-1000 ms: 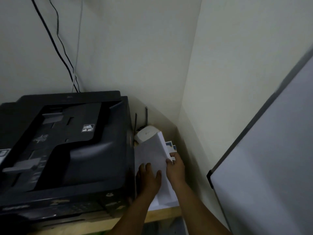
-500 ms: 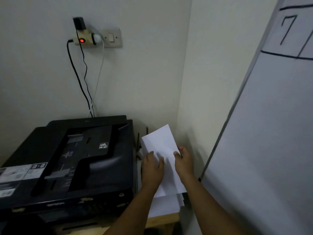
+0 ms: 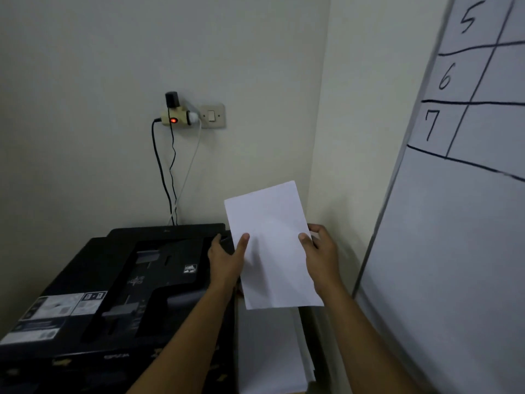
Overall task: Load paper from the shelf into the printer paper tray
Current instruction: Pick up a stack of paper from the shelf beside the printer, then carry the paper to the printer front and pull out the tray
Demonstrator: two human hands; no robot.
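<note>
1. Holding the paper [image 3: 272, 245] up in the air with both hands, I see it just right of the printer [image 3: 119, 285].
2. My left hand [image 3: 225, 260] fingers are clamped on its left edge.
3. My right hand [image 3: 322, 257] fingers are clamped on its right edge.
4. More paper, the pile [image 3: 270, 351], lies below.

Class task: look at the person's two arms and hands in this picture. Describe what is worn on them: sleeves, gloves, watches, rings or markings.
Both forearms are bare up to the frame edge: no sleeves show. The left hand and right hand wear no gloves, and no watch, bracelet, ring or marking is visible in the dim light.
</note>
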